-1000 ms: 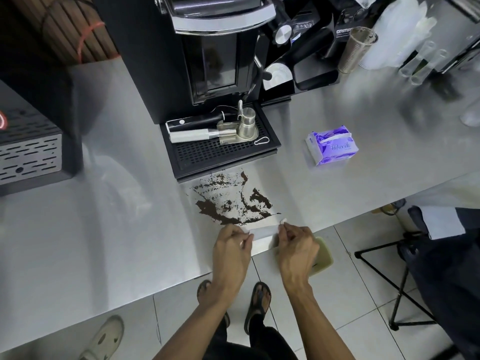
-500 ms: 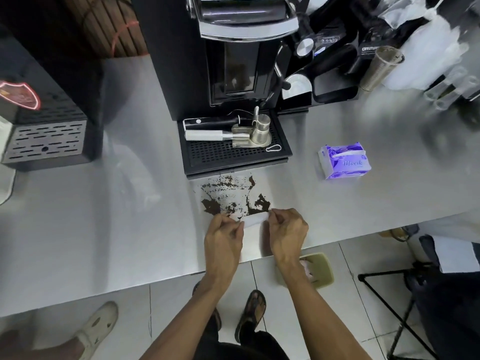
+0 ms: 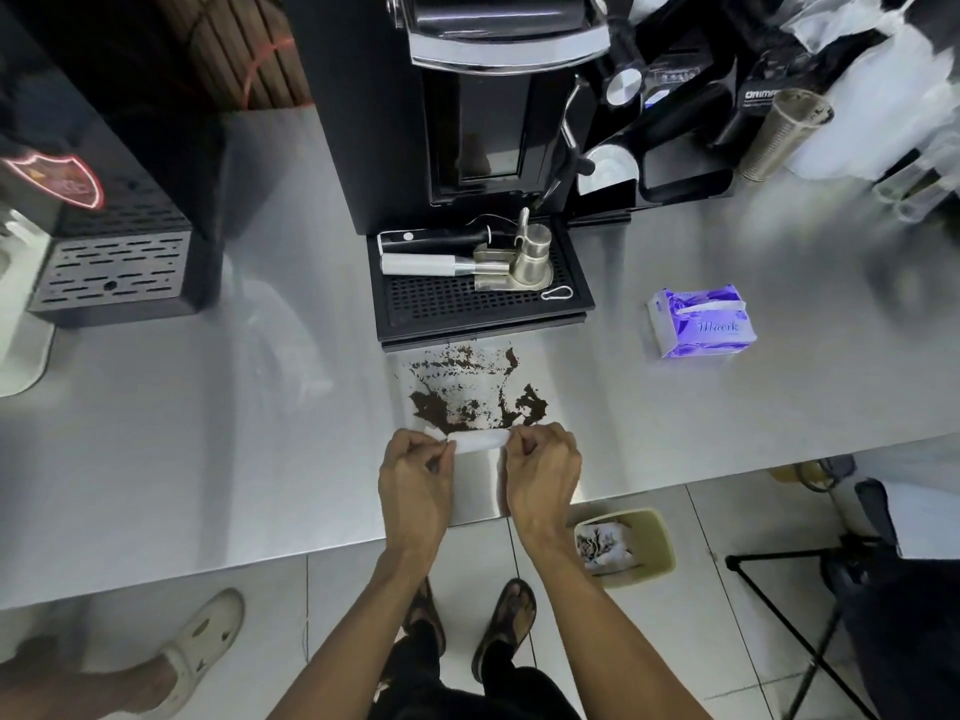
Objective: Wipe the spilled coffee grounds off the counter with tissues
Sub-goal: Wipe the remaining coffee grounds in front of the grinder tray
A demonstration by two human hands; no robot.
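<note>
Both hands are clamped on one folded white tissue [image 3: 478, 440]: the left hand [image 3: 415, 485] pinches its left end and the right hand [image 3: 543, 475] its right end, fingers curled. The tissue lies on the steel counter [image 3: 234, 459], its far edge touching the near fringe of the coffee grounds [image 3: 467, 402]. Beyond the grip, the grounds spread up to the front lip of the black drip tray [image 3: 483, 309]. The counter's near edge runs under both wrists. Bare steel lies open to the left of the grip and to its right, with the purple tissue pack [image 3: 701, 322] well apart. On the floor beside the right wrist stands a bin [image 3: 662, 556] with soiled tissues.
</note>
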